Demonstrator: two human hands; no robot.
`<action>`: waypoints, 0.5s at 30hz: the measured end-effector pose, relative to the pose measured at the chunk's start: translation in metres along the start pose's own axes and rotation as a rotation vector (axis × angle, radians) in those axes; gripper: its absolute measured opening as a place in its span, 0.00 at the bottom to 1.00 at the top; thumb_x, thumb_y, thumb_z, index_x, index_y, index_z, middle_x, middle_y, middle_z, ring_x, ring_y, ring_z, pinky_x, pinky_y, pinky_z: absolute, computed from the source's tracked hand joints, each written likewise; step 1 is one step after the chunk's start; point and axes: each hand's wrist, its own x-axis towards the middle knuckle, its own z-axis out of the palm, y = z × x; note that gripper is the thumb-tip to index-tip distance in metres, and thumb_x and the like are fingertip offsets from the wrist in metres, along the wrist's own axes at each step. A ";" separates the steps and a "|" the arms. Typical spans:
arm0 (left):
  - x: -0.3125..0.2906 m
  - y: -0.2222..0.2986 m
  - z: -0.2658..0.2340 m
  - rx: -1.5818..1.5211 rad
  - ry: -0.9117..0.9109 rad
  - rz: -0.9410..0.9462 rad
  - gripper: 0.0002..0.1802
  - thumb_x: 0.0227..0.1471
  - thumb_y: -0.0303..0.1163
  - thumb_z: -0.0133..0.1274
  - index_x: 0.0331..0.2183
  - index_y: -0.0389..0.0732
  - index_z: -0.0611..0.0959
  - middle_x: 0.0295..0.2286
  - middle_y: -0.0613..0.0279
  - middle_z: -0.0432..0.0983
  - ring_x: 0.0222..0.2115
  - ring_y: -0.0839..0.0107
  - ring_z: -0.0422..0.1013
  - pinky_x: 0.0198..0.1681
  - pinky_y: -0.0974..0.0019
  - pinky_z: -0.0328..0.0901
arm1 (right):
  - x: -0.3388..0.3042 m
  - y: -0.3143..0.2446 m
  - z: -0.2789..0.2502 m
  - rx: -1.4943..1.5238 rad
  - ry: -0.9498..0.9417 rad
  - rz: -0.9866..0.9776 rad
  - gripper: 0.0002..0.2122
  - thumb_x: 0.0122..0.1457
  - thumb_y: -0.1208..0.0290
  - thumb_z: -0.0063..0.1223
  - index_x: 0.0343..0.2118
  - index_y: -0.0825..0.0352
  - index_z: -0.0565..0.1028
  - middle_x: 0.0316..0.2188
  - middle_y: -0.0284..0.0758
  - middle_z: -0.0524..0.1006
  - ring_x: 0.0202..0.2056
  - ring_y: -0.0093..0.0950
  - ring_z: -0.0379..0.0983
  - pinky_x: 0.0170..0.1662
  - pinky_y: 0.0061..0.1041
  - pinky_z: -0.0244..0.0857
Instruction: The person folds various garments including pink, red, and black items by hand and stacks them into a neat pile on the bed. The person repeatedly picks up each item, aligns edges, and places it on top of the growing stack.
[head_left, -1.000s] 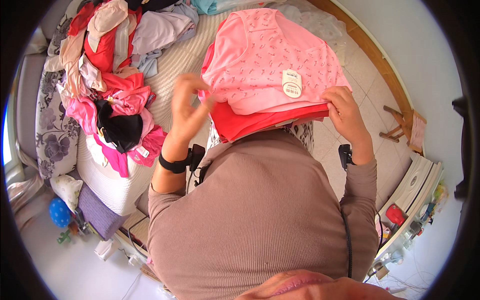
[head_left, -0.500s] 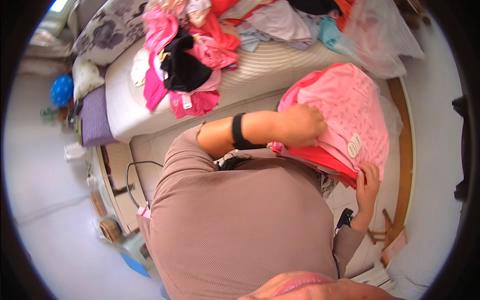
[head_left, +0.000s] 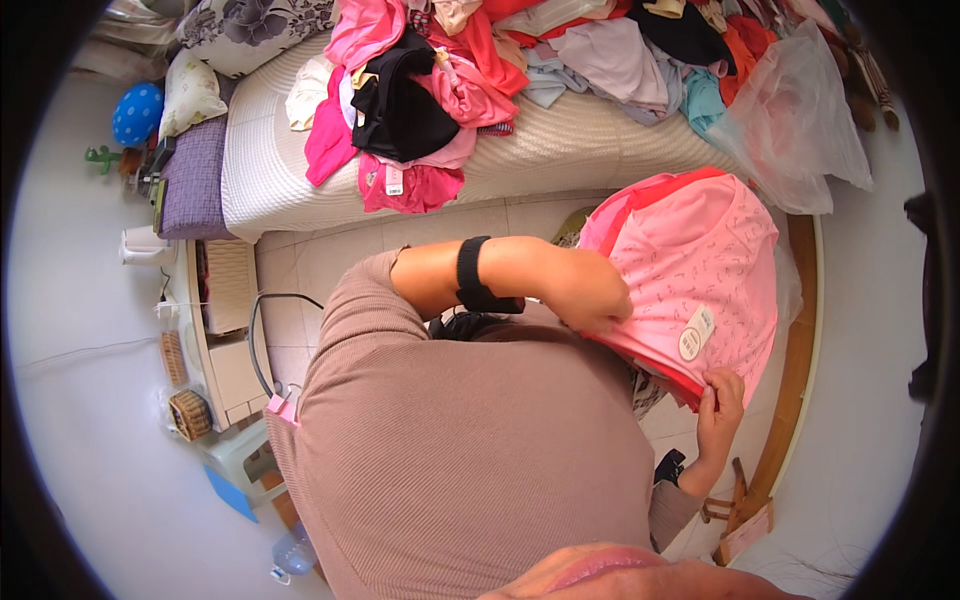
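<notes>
A pink garment with a small print (head_left: 700, 250) is spread in front of me at the right, over red cloth (head_left: 683, 390) that shows along its near edge. A white round-ended paper tag (head_left: 697, 335) lies on the pink fabric. My left hand (head_left: 593, 292) is closed at the garment's near left edge, its fingertips partly hidden. At the near right corner my right hand (head_left: 722, 400) pinches the edge between thumb and fingers. A black band (head_left: 474, 272) circles my left wrist.
Beyond a strip of tiled floor (head_left: 430, 230) stands a sofa with a cream cover (head_left: 275, 160), heaped with clothes: black cloth (head_left: 405, 105), pink pieces (head_left: 335, 135) and several others. A clear plastic bag (head_left: 790, 120) sits at its right end. A low cabinet (head_left: 225, 300) is at the left.
My left hand has moved from on top of the pink garment to its near left edge. My right hand stays at the near right corner. The view has shifted slightly.
</notes>
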 end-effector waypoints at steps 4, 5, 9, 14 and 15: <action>-0.038 -0.053 -0.006 -0.436 0.400 0.189 0.16 0.60 0.37 0.60 0.44 0.35 0.83 0.37 0.54 0.80 0.38 0.61 0.77 0.43 0.60 0.71 | 0.001 -0.001 -0.008 0.075 0.032 0.051 0.06 0.60 0.83 0.50 0.38 0.73 0.76 0.38 0.41 0.77 0.43 0.36 0.73 0.51 0.31 0.66; -0.051 -0.074 -0.011 -0.346 0.603 0.131 0.13 0.59 0.34 0.60 0.43 0.36 0.84 0.38 0.55 0.81 0.38 0.63 0.77 0.43 0.61 0.71 | 0.001 -0.001 -0.009 0.051 0.043 0.068 0.06 0.60 0.83 0.50 0.38 0.73 0.77 0.38 0.40 0.77 0.43 0.35 0.73 0.50 0.30 0.66; -0.119 -0.177 -0.059 -0.026 1.304 -0.218 0.07 0.57 0.22 0.58 0.40 0.35 0.85 0.33 0.64 0.81 0.34 0.75 0.75 0.40 0.70 0.71 | 0.004 0.001 -0.013 0.059 0.094 0.084 0.05 0.62 0.81 0.50 0.39 0.73 0.77 0.37 0.40 0.77 0.41 0.34 0.73 0.49 0.29 0.66; -0.224 -0.305 -0.114 0.526 1.569 -1.000 0.13 0.47 0.34 0.60 0.36 0.42 0.89 0.35 0.43 0.82 0.39 0.48 0.79 0.46 0.54 0.72 | 0.010 -0.001 -0.012 0.079 0.139 0.110 0.05 0.62 0.81 0.50 0.38 0.73 0.76 0.37 0.39 0.77 0.40 0.32 0.74 0.48 0.28 0.67; -0.235 -0.327 -0.115 0.522 1.521 -1.172 0.16 0.46 0.35 0.57 0.40 0.51 0.89 0.41 0.43 0.80 0.48 0.46 0.74 0.54 0.49 0.69 | 0.010 -0.002 -0.012 0.080 0.140 0.116 0.05 0.62 0.81 0.50 0.38 0.73 0.76 0.36 0.39 0.77 0.40 0.32 0.74 0.47 0.28 0.67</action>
